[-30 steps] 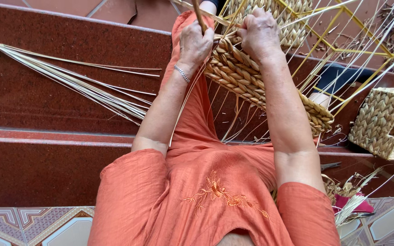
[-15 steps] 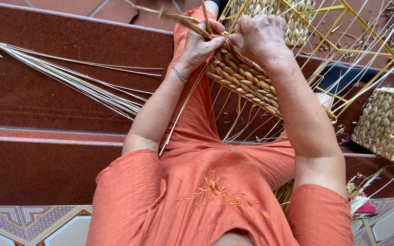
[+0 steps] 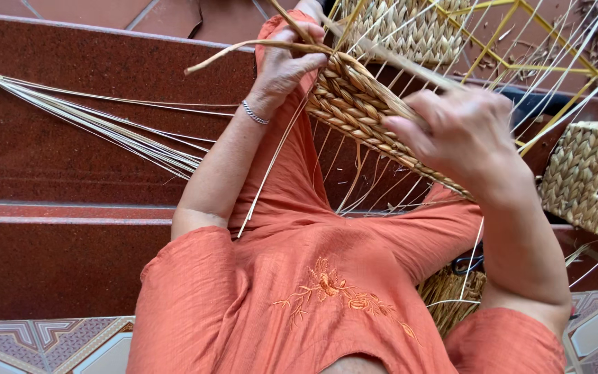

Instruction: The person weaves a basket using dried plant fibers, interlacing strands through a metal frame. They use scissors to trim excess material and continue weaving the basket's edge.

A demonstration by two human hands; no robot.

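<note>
- Straw-coloured plaited fibre makes up the half-woven basket that rests over the person's lap in orange clothes; its long axis runs on a slant from upper left, near the left hand, down to lower right under the right wrist.
- Thin pale stakes fan out of the weave, upward toward a yellow wire frame and downward over the lap.
- The left hand, a silver bracelet at its wrist, is closed on a flat fibre strand at the basket's upper end; the strand's free end points left.
- The right hand is curled over the basket's edge, fingers pinching a strand against the weave.
- A finished woven box sits at the right, on its side; what lies in it cannot be told.
- Another woven basket stands beyond the hands, inside the yellow frame.
- A bundle of loose reeds lies across the dark red step, tied at its left end, pointing right toward the lap.
</note>
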